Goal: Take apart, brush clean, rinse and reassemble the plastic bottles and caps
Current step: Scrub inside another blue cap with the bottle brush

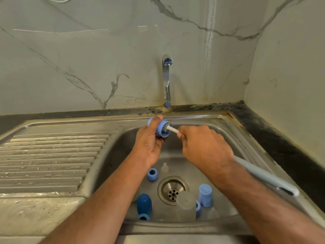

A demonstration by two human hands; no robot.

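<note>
The cap [162,129], light blue, is above the back part of the sink [219,120], just in front of the tap [166,81]. The left hand [149,143] holds it with fingers and thumb curled around, the open side turned to the right. The right hand [204,147] is closed around the brush [263,175], and the bristles sit inside the cap.

To clean well, I think the brush should turn and also push to the bottom of the cap, while the left hand keeps it firm so it does not slip.

Near the drain [173,190], lower in the sink, lie a blue ring [152,174], a clear teat [164,167], a dark blue piece [144,204], a clear bottle [186,206] and another light blue cap [205,195].
</note>
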